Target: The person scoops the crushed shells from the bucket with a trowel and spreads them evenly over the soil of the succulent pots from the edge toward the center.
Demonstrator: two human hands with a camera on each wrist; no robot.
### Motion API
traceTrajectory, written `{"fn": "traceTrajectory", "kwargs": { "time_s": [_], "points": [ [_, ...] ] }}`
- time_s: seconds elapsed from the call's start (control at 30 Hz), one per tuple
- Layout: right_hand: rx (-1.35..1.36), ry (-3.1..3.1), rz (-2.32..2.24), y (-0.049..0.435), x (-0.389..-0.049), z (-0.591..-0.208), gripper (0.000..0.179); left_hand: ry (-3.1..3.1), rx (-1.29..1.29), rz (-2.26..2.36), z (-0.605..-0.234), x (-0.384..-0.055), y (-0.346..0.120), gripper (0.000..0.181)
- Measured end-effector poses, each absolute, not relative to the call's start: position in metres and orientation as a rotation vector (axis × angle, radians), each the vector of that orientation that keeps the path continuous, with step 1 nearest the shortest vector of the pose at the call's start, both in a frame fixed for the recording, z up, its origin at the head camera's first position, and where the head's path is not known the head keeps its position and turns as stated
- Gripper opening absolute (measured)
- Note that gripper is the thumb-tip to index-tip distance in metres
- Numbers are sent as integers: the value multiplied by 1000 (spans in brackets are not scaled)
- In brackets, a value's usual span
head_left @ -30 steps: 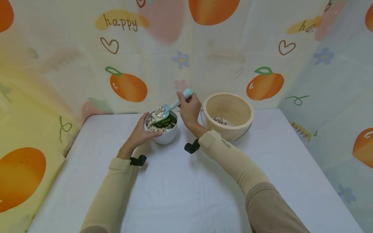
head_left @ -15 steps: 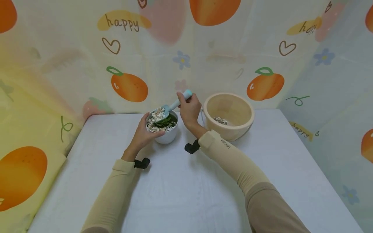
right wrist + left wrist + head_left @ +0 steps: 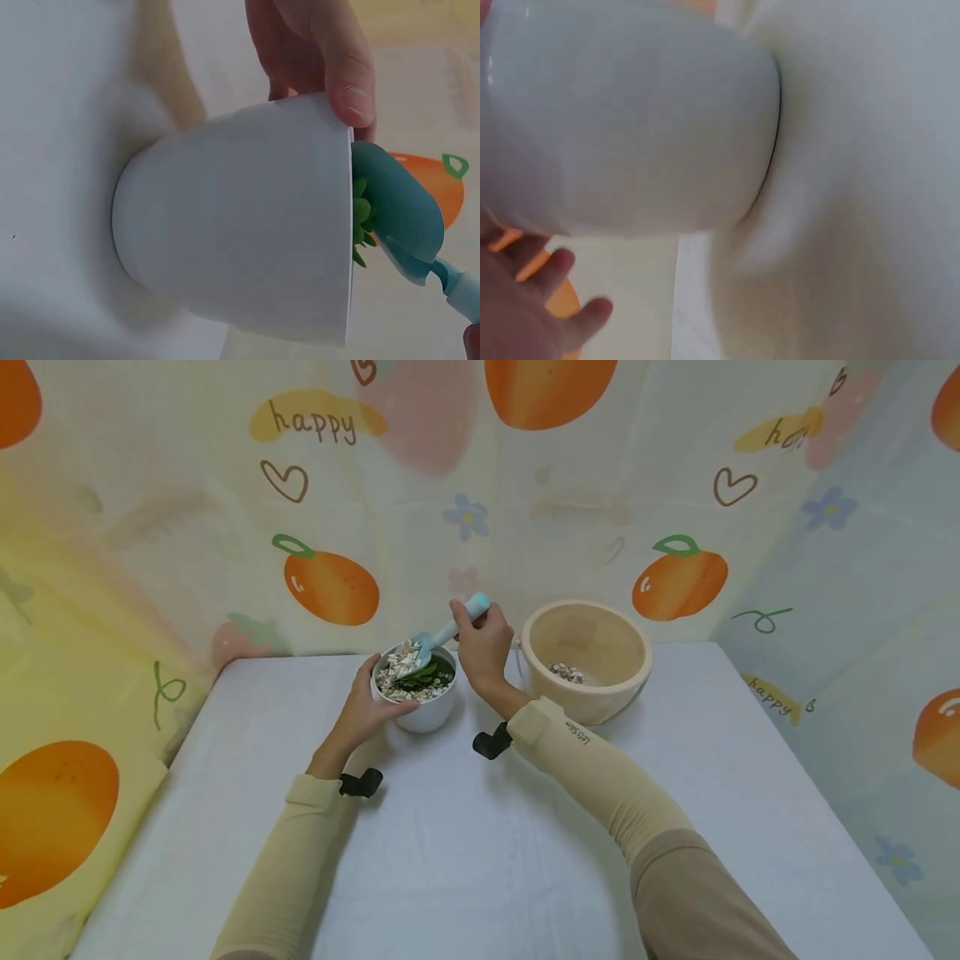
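Small changes only. You ease your right hand (image 3: 486,647) slightly left, so the gap to the beige bowl (image 3: 592,700) opens a touch. The scoop (image 3: 447,632) you hold goes with it, a bit further left over the white pot (image 3: 426,718). Your left hand (image 3: 360,710) has its wrist slightly right and nearer you than a second ago.

two hands (image 3: 365,706) (image 3: 486,652), one scoop (image 3: 446,633), two containers (image 3: 425,718) (image 3: 600,700)
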State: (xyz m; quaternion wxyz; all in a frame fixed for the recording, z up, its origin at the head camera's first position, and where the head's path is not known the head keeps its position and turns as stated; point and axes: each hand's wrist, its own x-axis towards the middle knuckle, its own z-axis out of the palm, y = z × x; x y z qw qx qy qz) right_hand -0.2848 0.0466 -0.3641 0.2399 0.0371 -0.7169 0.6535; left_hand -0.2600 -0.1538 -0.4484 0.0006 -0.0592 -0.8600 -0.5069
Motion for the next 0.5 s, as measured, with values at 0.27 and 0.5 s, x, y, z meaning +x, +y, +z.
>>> {"fn": "traceTrajectory", "kwargs": {
  "time_s": [0.27, 0.5],
  "points": [
    [107, -1991, 1746, 42, -285, -365, 32, -2746, -182, -1660, -450, -267, -163, 115],
    [89, -1959, 1772, 45, -286, -366, 31, -2702, -153, -1641, -453, -264, -155, 114]
  ]
}}
